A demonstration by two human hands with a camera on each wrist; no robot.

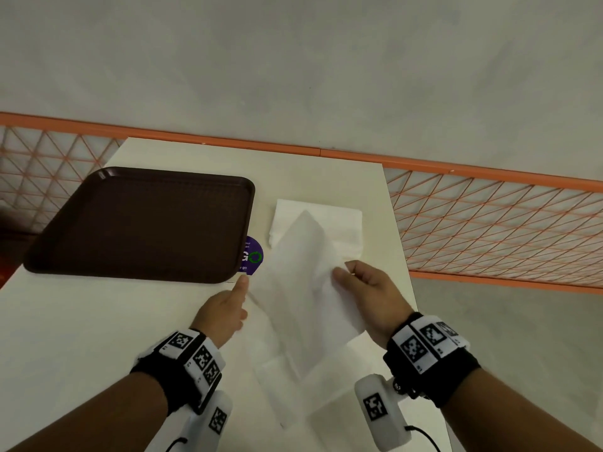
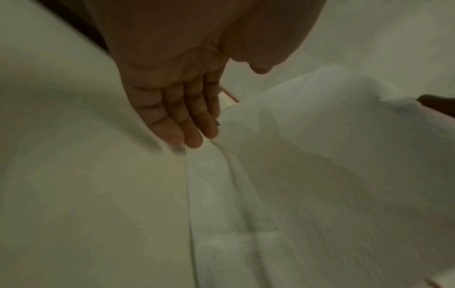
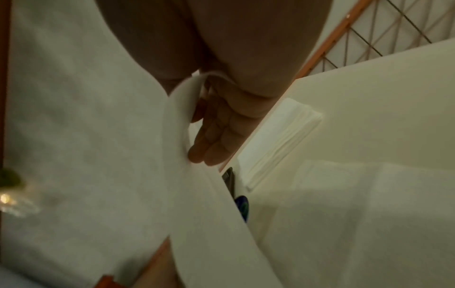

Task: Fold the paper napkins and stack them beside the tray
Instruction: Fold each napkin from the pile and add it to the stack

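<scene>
A white paper napkin (image 1: 303, 288) is lifted off the pale table, tilted, with one corner pointing away from me. My right hand (image 1: 342, 272) pinches its right edge between thumb and fingers (image 3: 211, 148), and the sheet (image 3: 197, 194) curls over them. My left hand (image 1: 239, 295) is at the napkin's left side with straight fingers (image 2: 184, 136), whose tips touch the edge of a flat napkin (image 2: 216, 204) on the table. More unfolded napkins (image 1: 293, 393) lie below. A stack of folded napkins (image 1: 342, 223) sits right of the dark brown tray (image 1: 140, 223).
A purple round sticker (image 1: 253, 256) shows on the table (image 1: 326, 171) between tray and stack. The table's right edge runs close to my right wrist. An orange mesh railing (image 1: 489, 223) stands behind and to the right, with grey floor beyond.
</scene>
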